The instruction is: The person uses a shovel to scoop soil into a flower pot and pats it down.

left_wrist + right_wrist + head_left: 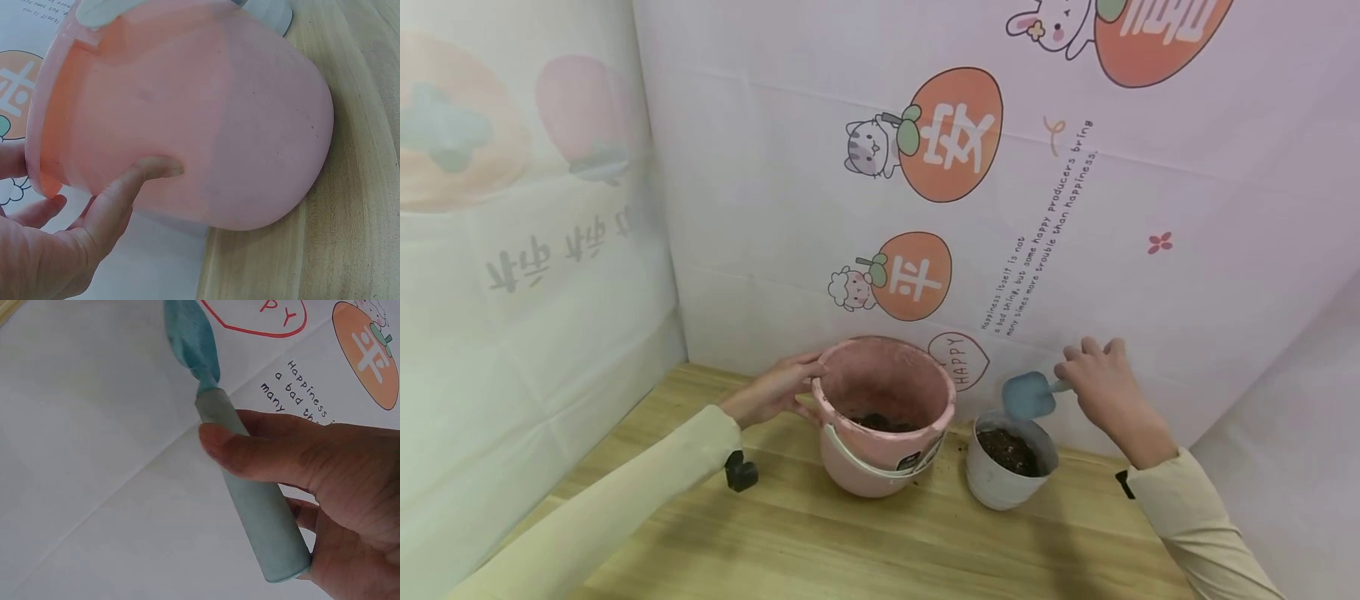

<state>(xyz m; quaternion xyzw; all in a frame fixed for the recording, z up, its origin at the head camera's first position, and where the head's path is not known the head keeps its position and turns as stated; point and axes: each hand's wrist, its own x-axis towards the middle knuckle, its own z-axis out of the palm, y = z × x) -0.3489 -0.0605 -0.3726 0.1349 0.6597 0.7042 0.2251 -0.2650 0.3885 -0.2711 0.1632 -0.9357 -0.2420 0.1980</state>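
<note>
A pink bucket point(857, 467) with a pale handle stands on the wooden table, dark soil showing at its bottom. My left hand point(781, 387) grips its left rim; in the left wrist view the thumb point(159, 167) lies along the bucket's side point(250, 125) while fingers hook at the rim. My right hand point(1103, 382) holds a small blue trowel point(1028, 395) by its handle point(256, 512), thumb across the grip. The trowel's blade point(190, 337) is over the back rim of a white pot point(996, 485). Dark soil point(1007, 450) lies inside that pot.
The pot stands just right of the bucket on the wooden table point(790, 542). Behind them rises a white printed cloth point(760, 208), with another cloth wall point(550, 333) at the left. Small soil crumbs lie between bucket and pot.
</note>
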